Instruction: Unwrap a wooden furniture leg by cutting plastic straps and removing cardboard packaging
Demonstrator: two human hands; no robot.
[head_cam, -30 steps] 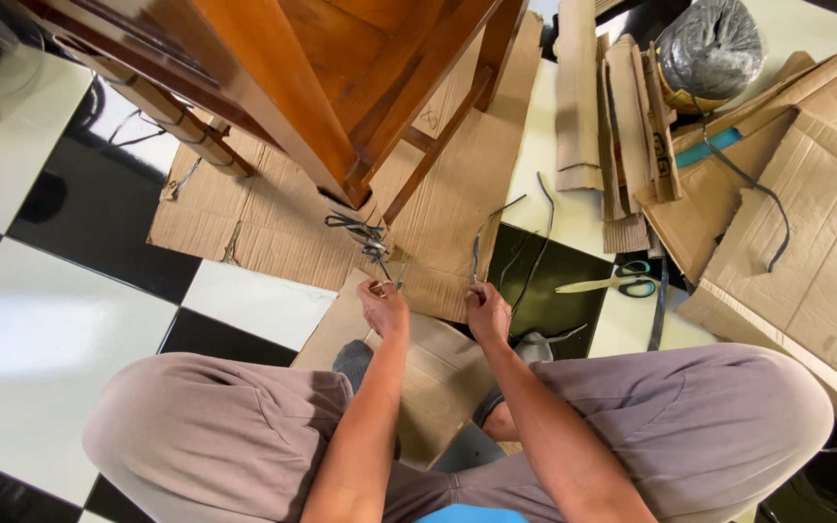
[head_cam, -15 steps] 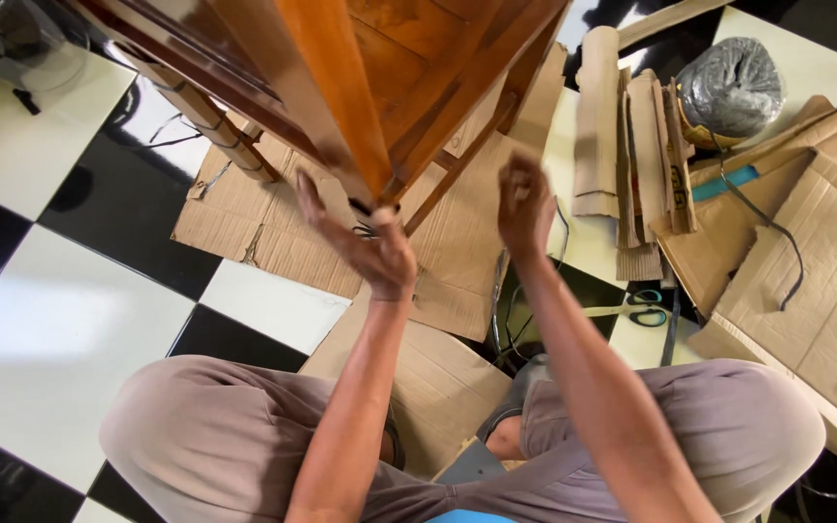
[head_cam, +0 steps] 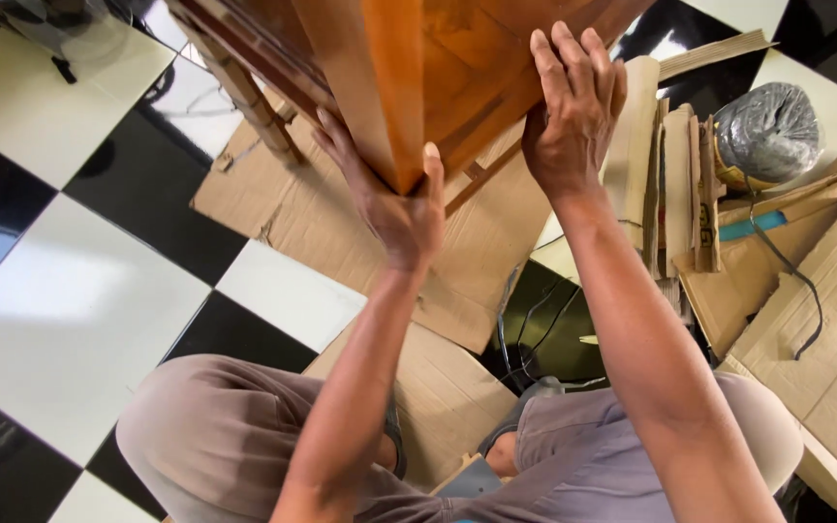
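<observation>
Wooden chair [head_cam: 409,68] gripped (both hands).

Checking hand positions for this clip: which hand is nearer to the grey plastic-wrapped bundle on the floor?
Right. The right hand grips the wooden furniture just beside the grey plastic-wrapped bundle; the left hand holds the corner farther away.
</observation>
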